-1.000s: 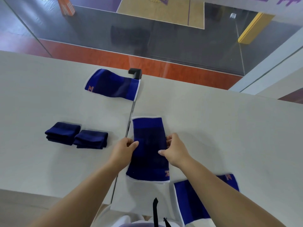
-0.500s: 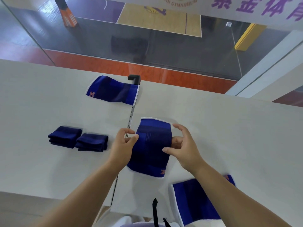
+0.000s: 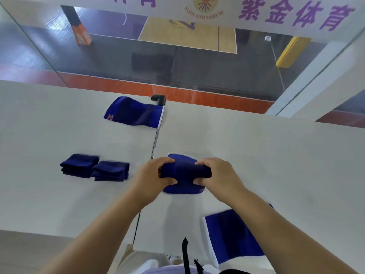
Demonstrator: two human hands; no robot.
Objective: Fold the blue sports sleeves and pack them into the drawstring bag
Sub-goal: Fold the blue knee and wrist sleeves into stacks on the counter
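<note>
At frame centre, a half-folded sleeve point(image 3: 184, 173) is pinched on the desk point(image 3: 256, 155) by the left hand point(image 3: 153, 176) and right hand point(image 3: 219, 175). Two folded sleeves point(image 3: 94, 168) and two flat sleeves point(image 3: 134, 112) are counted.

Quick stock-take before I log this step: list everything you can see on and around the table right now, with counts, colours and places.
Folded sleeves: two, dark navy, side by side and touching, left part of the table.
Flat sleeve, far: one, blue with white edging and an orange logo, by the black bracket.
Flat sleeve, near: one, blue with white edging, near edge under the right forearm.
Sleeve being folded: one, blue, centre, bunched between both hands.
Black bracket: one, far end of the table seam.
Table: white, two tops joined at a seam.
Black strap: one, bottom centre.
Drawstring bag: none clearly visible.
Left hand: gripping the sleeve.
Right hand: gripping the sleeve.
</note>
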